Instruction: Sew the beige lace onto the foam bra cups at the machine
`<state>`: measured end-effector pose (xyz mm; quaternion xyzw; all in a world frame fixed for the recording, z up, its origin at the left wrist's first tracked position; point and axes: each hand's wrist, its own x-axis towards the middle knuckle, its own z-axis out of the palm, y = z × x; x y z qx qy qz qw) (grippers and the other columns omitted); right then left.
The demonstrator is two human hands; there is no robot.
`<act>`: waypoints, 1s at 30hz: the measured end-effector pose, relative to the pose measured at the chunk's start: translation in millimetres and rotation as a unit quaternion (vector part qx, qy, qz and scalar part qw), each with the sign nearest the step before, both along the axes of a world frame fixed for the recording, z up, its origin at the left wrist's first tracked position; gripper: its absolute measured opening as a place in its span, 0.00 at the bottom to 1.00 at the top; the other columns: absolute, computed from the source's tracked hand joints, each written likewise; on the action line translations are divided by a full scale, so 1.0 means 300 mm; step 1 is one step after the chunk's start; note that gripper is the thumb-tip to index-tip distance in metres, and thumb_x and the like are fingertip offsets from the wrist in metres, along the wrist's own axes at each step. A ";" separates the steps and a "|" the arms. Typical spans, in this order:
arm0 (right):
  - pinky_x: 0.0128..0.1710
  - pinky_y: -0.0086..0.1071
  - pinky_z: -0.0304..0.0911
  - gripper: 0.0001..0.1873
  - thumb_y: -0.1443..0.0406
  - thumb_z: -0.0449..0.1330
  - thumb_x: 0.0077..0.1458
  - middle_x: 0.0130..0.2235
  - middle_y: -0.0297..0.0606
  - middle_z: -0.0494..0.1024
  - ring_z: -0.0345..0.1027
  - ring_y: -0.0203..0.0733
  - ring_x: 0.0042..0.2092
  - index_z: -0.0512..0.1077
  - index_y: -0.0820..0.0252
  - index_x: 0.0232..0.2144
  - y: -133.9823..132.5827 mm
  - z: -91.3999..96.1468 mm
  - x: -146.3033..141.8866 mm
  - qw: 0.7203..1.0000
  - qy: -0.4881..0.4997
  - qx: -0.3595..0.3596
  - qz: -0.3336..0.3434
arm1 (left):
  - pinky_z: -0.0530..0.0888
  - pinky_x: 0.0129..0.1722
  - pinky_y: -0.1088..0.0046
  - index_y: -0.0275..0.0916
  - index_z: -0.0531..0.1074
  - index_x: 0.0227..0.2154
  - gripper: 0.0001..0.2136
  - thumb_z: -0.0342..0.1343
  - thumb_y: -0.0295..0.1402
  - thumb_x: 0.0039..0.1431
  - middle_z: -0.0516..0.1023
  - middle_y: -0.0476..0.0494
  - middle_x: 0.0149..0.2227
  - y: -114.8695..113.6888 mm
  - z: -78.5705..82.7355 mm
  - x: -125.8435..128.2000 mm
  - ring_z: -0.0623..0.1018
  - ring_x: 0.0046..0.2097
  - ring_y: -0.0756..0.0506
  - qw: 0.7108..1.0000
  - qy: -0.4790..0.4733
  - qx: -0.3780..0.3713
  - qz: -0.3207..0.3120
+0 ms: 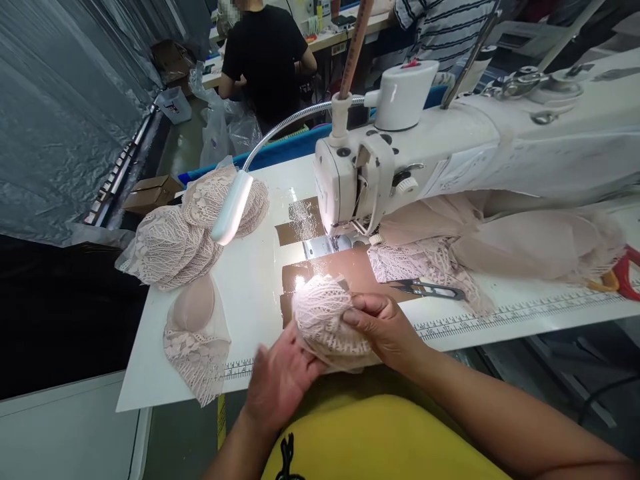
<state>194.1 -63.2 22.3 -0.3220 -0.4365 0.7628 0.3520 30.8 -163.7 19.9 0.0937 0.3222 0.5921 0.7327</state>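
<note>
A pale pink lace bra cup [330, 317] is held up in front of the sewing machine [345, 180], over the table's front edge. My right hand [385, 327] pinches its right side between thumb and fingers. Palm up, my left hand [283, 377] lies at the cup's lower left. Its fingers are stretched out, their tips partly hidden behind the lace, and the thumb stands away from the cup. Thread snips [430, 289] lie right of my right hand, by a lace and mesh piece [415, 257]. Another cup with a lace panel [195, 327] rests at the left.
Stacked lace cups [170, 247] sit at the table's left, beneath a lit gooseneck lamp [234, 207]. Sheer fabric [535, 243] spreads under the machine arm, and red-handled scissors [627, 273] lie far right. A ruler strip [520, 311] runs along the front edge. Other people sit beyond.
</note>
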 end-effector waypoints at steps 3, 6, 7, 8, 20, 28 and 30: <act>0.25 0.28 0.54 0.17 0.57 0.68 0.44 0.21 0.30 0.61 0.53 0.32 0.25 0.69 0.62 0.16 -0.009 0.007 -0.025 0.998 -0.035 0.030 0.038 | 0.68 0.53 0.63 0.37 0.64 0.56 0.30 0.63 0.35 0.48 0.74 0.37 0.49 0.005 0.010 0.040 0.72 0.52 0.38 0.998 0.051 -0.034 -0.004; 0.26 0.28 0.56 0.15 0.57 0.69 0.42 0.22 0.31 0.67 0.58 0.32 0.26 0.72 0.62 0.19 -0.004 0.015 -0.038 1.000 -0.004 -0.015 0.008 | 0.72 0.45 0.67 0.38 0.72 0.48 0.27 0.65 0.24 0.39 0.79 0.43 0.39 0.014 0.003 0.057 0.76 0.43 0.42 0.992 0.095 -0.071 0.037; 0.25 0.27 0.56 0.15 0.57 0.69 0.41 0.21 0.31 0.67 0.57 0.32 0.25 0.72 0.62 0.19 0.002 0.017 -0.038 0.999 0.012 -0.042 -0.013 | 0.73 0.41 0.69 0.38 0.74 0.44 0.24 0.65 0.23 0.39 0.79 0.45 0.34 0.011 -0.005 0.056 0.77 0.39 0.44 0.991 0.107 -0.075 0.041; 0.24 0.27 0.56 0.16 0.57 0.70 0.39 0.20 0.30 0.66 0.56 0.30 0.23 0.72 0.62 0.19 0.011 0.020 -0.034 0.997 0.023 -0.067 -0.036 | 0.72 0.37 0.72 0.38 0.75 0.39 0.18 0.65 0.24 0.40 0.78 0.47 0.30 0.002 -0.014 0.050 0.76 0.35 0.47 0.990 0.118 -0.072 0.033; 0.28 0.27 0.60 0.09 0.60 0.65 0.49 0.27 0.34 0.75 0.65 0.34 0.28 0.74 0.61 0.27 0.014 0.110 0.013 0.965 -0.091 0.152 0.194 | 0.63 0.57 0.61 0.46 0.64 0.56 0.33 0.67 0.37 0.45 0.66 0.40 0.58 -0.045 0.147 -0.158 0.66 0.58 0.37 0.775 0.597 0.201 -0.056; 0.37 0.30 0.64 0.04 0.67 0.61 0.53 0.33 0.35 0.77 0.71 0.37 0.35 0.75 0.60 0.27 -0.012 0.090 0.004 0.938 -0.107 0.302 0.133 | 0.73 0.43 0.71 0.41 0.66 0.53 0.19 0.55 0.33 0.58 0.76 0.44 0.45 -0.013 0.113 -0.073 0.76 0.44 0.44 0.763 0.603 0.191 -0.137; 0.37 0.30 0.64 0.05 0.68 0.61 0.52 0.32 0.35 0.77 0.71 0.37 0.35 0.74 0.60 0.25 -0.013 0.087 0.000 0.939 -0.103 0.312 0.097 | 0.72 0.43 0.72 0.41 0.66 0.53 0.19 0.55 0.32 0.58 0.76 0.44 0.46 -0.017 0.117 -0.073 0.76 0.44 0.45 0.757 0.607 0.197 -0.140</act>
